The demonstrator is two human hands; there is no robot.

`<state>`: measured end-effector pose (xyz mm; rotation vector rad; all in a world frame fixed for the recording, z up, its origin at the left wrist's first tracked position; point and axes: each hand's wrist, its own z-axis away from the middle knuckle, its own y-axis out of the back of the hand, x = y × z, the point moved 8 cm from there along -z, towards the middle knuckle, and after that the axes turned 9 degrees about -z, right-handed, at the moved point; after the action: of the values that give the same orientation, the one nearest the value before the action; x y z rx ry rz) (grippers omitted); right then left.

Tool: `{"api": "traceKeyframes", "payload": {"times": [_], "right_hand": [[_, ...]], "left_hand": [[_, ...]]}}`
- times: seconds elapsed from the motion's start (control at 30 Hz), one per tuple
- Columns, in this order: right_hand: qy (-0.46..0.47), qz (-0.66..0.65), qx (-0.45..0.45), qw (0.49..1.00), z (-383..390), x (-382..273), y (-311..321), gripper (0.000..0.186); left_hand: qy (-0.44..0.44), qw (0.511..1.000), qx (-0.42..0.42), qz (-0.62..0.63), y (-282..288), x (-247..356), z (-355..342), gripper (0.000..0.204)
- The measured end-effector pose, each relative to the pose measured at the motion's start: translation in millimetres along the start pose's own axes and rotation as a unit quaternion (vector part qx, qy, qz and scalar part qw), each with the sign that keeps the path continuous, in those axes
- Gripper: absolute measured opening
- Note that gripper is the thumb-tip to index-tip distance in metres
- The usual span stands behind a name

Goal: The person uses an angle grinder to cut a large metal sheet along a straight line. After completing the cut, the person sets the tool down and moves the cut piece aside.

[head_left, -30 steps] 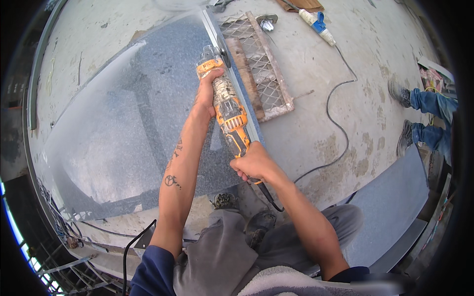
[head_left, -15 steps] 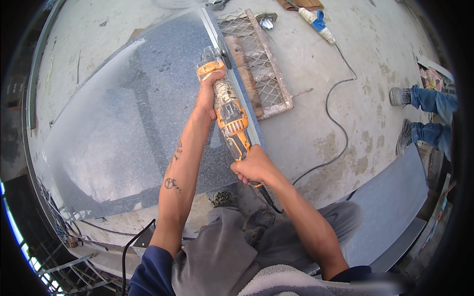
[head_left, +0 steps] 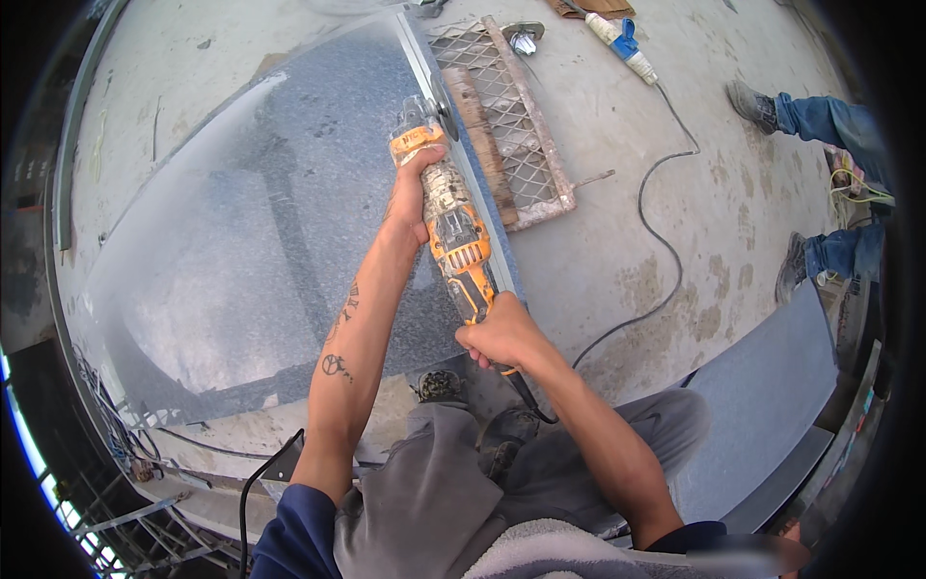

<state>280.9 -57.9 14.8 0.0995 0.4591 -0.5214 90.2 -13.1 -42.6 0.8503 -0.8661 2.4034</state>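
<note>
I hold a dusty orange angle grinder [head_left: 453, 227] with both hands. My left hand [head_left: 413, 198] grips it near the head, where the disc [head_left: 434, 108] meets the right edge of a large grey stone slab [head_left: 260, 232]. Further back, my right hand [head_left: 502, 333] wraps the rear handle, from which a black cable [head_left: 637, 299] trails away to the right. The slab is coated in pale dust over much of its surface.
A metal mesh frame [head_left: 511, 125] lies right of the slab on the concrete floor [head_left: 675, 174]. A blue and white plug connector [head_left: 622, 43] sits at the top. Another person's legs in jeans [head_left: 830, 183] stand at the right. A second grey slab [head_left: 762, 396] lies at the lower right.
The grinder and both hands have slid a little down and back along the slab's right edge. The other person's feet shifted slightly.
</note>
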Motion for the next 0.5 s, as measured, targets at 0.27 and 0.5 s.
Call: {"api": "traceKeyframes", "payload": {"times": [0.27,0.5], "right_hand": [[0.02,-0.014,-0.023,0.999,-25.0,-42.9,4.1,0.011],[-0.012,-0.004,-0.004,1.0,2.4,-3.4,-0.3,0.013]], "left_hand": [[0.011,0.999,0.024,-0.03,8.2,28.6,-33.6,0.043],[-0.003,1.0,0.024,-0.012,2.4,2.9,-1.6,0.043]]}}
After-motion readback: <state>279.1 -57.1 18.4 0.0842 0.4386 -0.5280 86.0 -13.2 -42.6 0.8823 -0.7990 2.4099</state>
